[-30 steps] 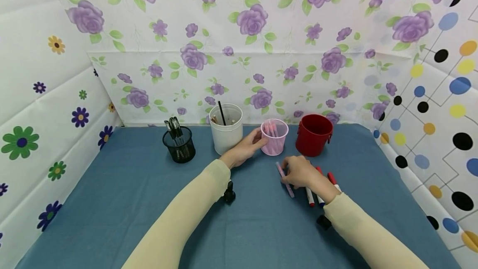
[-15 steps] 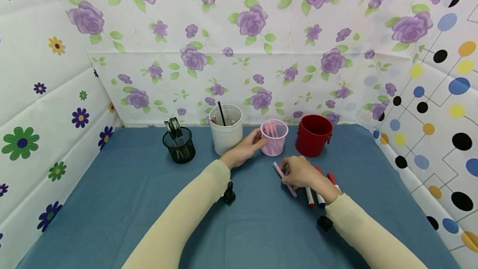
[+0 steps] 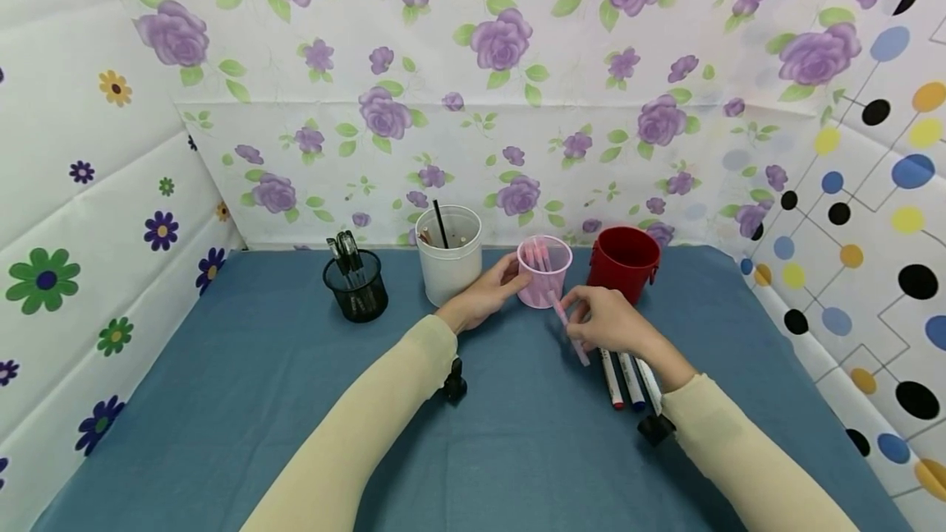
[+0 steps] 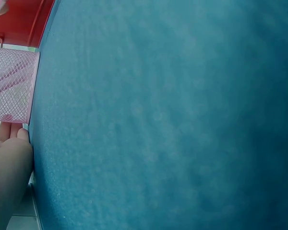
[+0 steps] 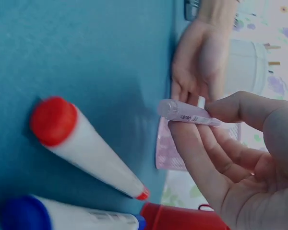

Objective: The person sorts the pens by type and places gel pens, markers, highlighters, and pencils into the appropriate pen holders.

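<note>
My right hand (image 3: pixel 609 320) pinches a slim translucent pink pen (image 3: pixel 581 353) between thumb and fingers. The pen slants, its upper end close to the front of a pink mesh pen cup (image 3: pixel 530 295). In the right wrist view the near end of the pen (image 5: pixel 171 109) sticks out past my fingertips. My left hand (image 3: pixel 480 297) holds the cup at its left side, thumb toward the front. The left wrist view shows those fingers touching the mesh wall (image 4: pixel 12 88) low down. Several pink pens (image 3: pixel 537 254) stand in the cup.
White markers (image 3: pixel 612 380) with red and blue ends lie below my right hand, partly hidden by the arm. A red bucket (image 3: pixel 621 265) stands right of the cup. To the left are a white container (image 3: pixel 451 273) and a black mesh pen holder (image 3: pixel 360 302) with pens.
My right hand has lifted the pink pen from the tabletop and carried it up toward the pink cup. More of the markers now shows. The left hand stays at the cup.
</note>
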Demonstrator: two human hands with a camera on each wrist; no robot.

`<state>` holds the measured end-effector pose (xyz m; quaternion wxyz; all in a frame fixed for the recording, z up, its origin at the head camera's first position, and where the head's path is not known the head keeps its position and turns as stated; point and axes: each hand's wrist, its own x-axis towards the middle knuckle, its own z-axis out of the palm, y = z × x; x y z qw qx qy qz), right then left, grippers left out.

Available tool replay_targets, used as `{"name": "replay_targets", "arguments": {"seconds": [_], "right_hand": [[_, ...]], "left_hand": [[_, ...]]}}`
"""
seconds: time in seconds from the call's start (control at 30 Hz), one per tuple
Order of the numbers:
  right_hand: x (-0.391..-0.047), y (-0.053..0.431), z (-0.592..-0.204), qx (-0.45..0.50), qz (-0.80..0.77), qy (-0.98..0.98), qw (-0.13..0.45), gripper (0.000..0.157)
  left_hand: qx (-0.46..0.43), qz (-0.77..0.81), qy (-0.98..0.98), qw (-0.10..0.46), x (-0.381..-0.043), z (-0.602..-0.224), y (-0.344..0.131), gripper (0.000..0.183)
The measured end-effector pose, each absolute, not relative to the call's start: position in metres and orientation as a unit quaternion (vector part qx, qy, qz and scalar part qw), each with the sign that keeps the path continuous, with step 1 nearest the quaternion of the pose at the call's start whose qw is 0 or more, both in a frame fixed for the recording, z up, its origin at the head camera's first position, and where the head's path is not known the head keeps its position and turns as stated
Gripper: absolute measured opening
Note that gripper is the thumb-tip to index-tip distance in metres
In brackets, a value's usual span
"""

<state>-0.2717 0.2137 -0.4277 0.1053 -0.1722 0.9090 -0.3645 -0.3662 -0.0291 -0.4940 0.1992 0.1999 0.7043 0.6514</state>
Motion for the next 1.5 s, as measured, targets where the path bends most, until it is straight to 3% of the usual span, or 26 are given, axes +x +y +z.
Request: {"name": "replay_targets", "arguments": {"seconds": [0.73,1.27,1.5], "right_hand": [[-0.302,0.234,-0.384,-0.144,-0.424,0.892,-0.061,0.033],[-0.327,0.219,-0.371,-0.141,-0.426,0.885,-0.125,0.036],[-0.335,0.212,-0.37,-0.139,-0.431,0.883,-0.126,0.038]], "left_hand": [[0.196,0.65,0.705,0.205,-0.366,-0.493,-0.03,0.067],[0.198,0.65,0.704,0.205,-0.367,-0.494,-0.029,0.065],[0.196,0.648,0.706,0.206,-0.367,-0.493,-0.03,0.067]]}}
